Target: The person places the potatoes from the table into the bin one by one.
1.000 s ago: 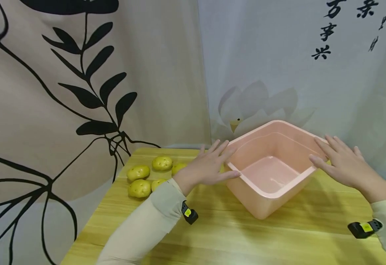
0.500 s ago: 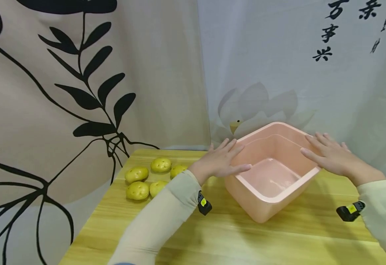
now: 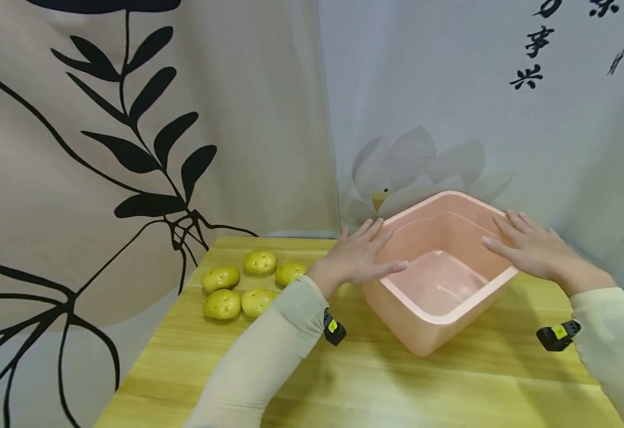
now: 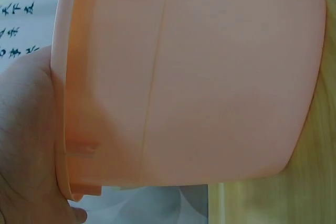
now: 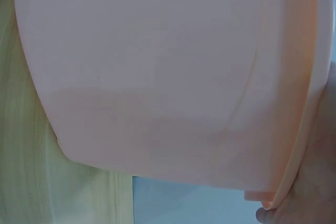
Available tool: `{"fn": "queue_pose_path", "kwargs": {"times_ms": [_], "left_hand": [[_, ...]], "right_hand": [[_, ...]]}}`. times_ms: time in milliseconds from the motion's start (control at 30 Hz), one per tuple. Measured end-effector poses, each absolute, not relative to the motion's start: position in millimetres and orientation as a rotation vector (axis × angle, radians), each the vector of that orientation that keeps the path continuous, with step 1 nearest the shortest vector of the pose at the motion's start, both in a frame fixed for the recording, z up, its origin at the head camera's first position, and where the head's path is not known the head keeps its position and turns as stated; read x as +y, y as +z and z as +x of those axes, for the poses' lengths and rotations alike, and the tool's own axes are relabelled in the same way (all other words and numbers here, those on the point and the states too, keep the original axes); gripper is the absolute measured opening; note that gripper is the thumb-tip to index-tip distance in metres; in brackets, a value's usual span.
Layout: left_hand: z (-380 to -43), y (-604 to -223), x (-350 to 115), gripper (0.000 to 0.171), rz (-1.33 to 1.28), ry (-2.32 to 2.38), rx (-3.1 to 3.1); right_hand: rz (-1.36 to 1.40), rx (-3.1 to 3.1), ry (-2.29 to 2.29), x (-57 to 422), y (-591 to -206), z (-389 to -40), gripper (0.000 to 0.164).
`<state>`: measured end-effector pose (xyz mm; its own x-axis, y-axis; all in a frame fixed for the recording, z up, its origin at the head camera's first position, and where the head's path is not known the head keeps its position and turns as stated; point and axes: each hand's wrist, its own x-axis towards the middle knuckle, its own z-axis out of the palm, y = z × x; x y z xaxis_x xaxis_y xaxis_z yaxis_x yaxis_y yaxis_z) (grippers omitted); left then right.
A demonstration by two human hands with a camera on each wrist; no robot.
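Left hand (image 3: 356, 259) and right hand (image 3: 538, 249) rest straight-fingered on one tub (image 3: 410, 324); seemingly five potatoes (image 3: 221, 304).

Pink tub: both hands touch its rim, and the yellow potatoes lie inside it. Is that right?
Not quite: the potatoes lie on the table, not inside the tub, as the head view shows. The left hand and right hand do touch its rim.

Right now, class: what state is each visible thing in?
Pink rectangular plastic basin: upright, uncovered.
Yellow oval potatoes: loose, apparently whole.
Yellow wooden table: supporting basin, potatoes.
Left hand: fingers extended, touching basin rim.
Right hand: fingers extended, touching basin rim.
Printed pale cloth: hanging.
Black wrist devices: worn.
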<state>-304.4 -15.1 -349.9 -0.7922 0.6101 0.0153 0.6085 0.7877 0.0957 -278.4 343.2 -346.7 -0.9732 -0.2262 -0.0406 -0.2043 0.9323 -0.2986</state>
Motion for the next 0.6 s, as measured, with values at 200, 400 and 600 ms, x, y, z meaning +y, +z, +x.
{"fn": "queue_pose_path", "kwargs": {"times_ms": [200,400,600], "left_hand": [[-301,-349,-15,0.096,0.986,0.161,2.955],[-297,-351,-18,0.098,0.986,0.204,2.963],[-287,-352,-21,0.098,0.990,0.266,2.967]], "right_hand": [[-0.327,3.013,-0.477,341,-345,-276,0.085],[-0.327,3.016,-0.480,339,-345,-275,0.086],[-0.334,3.016,-0.480,338,-345,-273,0.086]]}}
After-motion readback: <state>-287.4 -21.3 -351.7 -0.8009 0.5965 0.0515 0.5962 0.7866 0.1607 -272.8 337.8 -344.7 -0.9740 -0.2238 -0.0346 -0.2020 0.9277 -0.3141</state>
